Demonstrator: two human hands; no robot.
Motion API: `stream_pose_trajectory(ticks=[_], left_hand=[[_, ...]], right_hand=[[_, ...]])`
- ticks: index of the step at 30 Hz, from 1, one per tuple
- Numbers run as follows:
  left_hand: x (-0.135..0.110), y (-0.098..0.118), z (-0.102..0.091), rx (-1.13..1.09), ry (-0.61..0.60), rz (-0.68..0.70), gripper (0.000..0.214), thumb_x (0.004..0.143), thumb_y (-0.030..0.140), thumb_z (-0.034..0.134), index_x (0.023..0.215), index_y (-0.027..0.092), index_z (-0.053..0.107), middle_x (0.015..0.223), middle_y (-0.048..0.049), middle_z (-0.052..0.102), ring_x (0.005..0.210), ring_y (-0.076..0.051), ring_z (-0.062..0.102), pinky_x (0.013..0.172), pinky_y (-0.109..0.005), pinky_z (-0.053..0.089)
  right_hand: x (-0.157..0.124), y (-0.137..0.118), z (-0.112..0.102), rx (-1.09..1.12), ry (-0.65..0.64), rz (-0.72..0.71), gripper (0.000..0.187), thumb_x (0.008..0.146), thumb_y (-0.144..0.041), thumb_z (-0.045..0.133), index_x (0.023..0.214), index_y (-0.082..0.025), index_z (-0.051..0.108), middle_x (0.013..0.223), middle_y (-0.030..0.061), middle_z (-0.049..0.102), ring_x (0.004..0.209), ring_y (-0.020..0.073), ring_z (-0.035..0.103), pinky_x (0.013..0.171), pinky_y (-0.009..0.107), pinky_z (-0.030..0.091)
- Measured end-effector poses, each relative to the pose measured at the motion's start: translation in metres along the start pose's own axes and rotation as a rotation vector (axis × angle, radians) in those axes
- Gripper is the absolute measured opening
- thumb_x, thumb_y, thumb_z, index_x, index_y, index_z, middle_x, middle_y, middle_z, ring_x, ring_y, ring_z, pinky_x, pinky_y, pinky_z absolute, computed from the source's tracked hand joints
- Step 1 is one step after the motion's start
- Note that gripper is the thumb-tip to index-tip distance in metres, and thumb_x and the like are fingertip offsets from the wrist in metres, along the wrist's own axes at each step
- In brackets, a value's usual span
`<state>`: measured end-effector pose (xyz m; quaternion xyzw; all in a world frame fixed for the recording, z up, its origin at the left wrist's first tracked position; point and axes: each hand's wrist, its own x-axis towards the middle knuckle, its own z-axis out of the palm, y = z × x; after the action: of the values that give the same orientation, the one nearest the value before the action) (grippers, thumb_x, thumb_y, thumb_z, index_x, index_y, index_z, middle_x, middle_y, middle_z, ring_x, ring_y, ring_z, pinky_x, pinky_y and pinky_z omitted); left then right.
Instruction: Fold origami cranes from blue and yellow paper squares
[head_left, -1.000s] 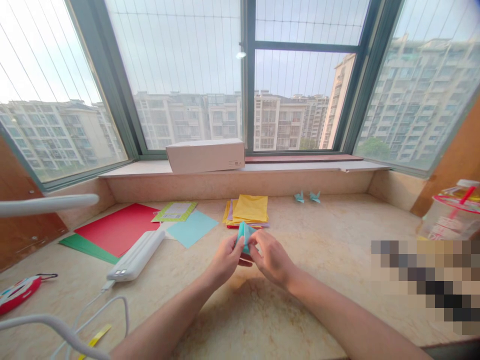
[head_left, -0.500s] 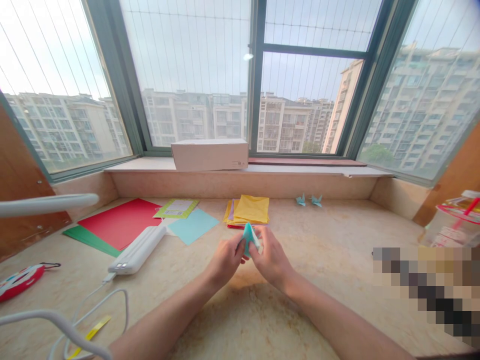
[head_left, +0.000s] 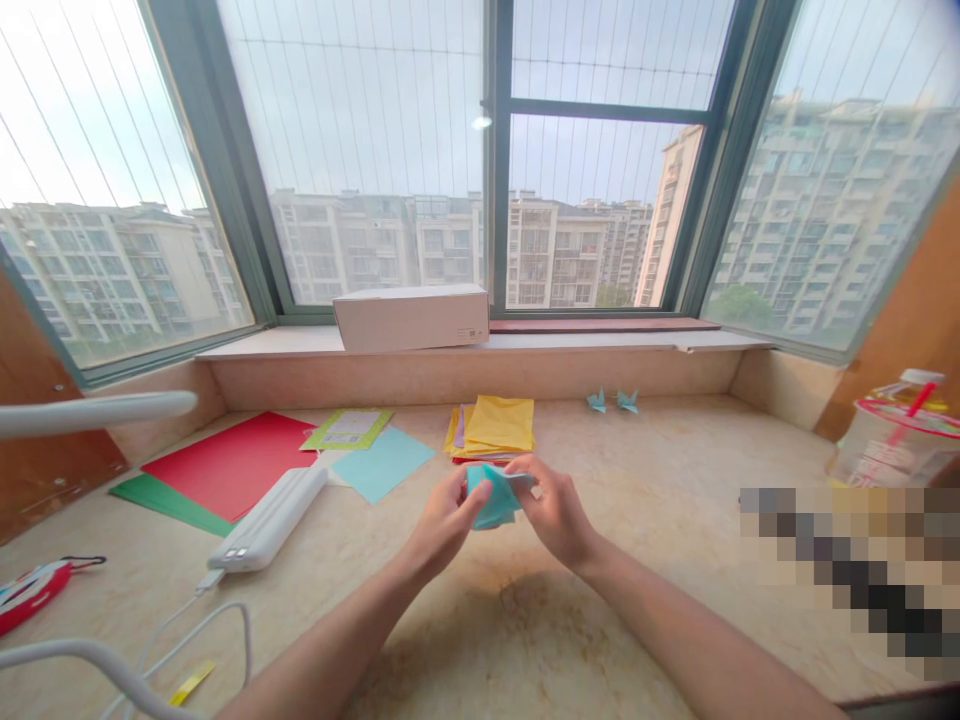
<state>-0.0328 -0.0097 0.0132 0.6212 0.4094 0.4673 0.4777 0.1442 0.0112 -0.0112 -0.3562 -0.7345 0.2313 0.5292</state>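
A partly folded piece of light-blue origami paper is held up over the counter between both hands. My left hand pinches its left side, thumb lying across the front. At its upper right, the fingers of my right hand grip a raised flap or edge. Just beyond the hands lies a stack of folded paper, yellow on top, with purple and red edges showing. Two small light-blue paper cranes stand farther back on the right.
On the left lie red paper, green paper, a light-blue sheet, a green-yellow packet and a white power bank with its cable. A white box sits on the sill. A clear cup stands at right.
The blue paper has turned from a narrow pointed shape to a wider, flatter face toward me. My right hand has shifted slightly right, to the paper's edge. The view has tilted slightly.
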Motion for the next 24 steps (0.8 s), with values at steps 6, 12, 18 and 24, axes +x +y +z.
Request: stream_pose_trajectory(ticks=[6,12,18,24], left_hand=[[-0.001,0.005,0.003,-0.086,-0.035,-0.095,0.057,0.079,0.061,0.063,0.107,0.011,0.069,0.082,-0.0076,0.07,0.074,-0.02,0.064,0.063,-0.026,0.049],[0.003,-0.003,0.005,-0.075,-0.077,-0.006,0.049,0.084,0.053,0.063,0.11,0.011,0.069,0.092,-0.0098,0.071,0.079,-0.02,0.063,0.067,-0.026,0.047],[0.004,-0.011,0.007,0.045,-0.025,0.113,0.049,0.091,0.055,0.049,0.111,0.013,0.066,0.098,-0.0096,0.071,0.084,-0.02,0.063,0.074,-0.027,0.049],[-0.001,-0.008,0.01,0.129,-0.084,0.168,0.04,0.088,0.042,0.06,0.117,0.015,0.063,0.104,-0.0097,0.07,0.09,-0.022,0.062,0.076,-0.028,0.049]], right_hand=[[0.003,-0.001,-0.004,-0.038,-0.06,-0.161,0.018,0.087,-0.013,0.055,0.096,-0.021,0.068,0.103,0.0072,0.069,0.099,0.0206,0.066,0.087,0.033,0.051],[0.004,-0.005,-0.002,-0.051,0.069,-0.063,0.019,0.083,-0.015,0.059,0.1,-0.02,0.067,0.102,0.0075,0.067,0.088,0.0196,0.063,0.075,0.031,0.05],[0.003,-0.009,0.002,-0.043,0.098,0.06,0.015,0.09,-0.028,0.055,0.096,-0.019,0.066,0.092,0.0055,0.071,0.08,0.0187,0.063,0.071,0.03,0.047],[0.002,-0.01,0.0,-0.086,0.06,0.101,0.012,0.089,-0.029,0.058,0.093,-0.019,0.063,0.083,0.0036,0.071,0.075,0.0182,0.064,0.069,0.03,0.047]])
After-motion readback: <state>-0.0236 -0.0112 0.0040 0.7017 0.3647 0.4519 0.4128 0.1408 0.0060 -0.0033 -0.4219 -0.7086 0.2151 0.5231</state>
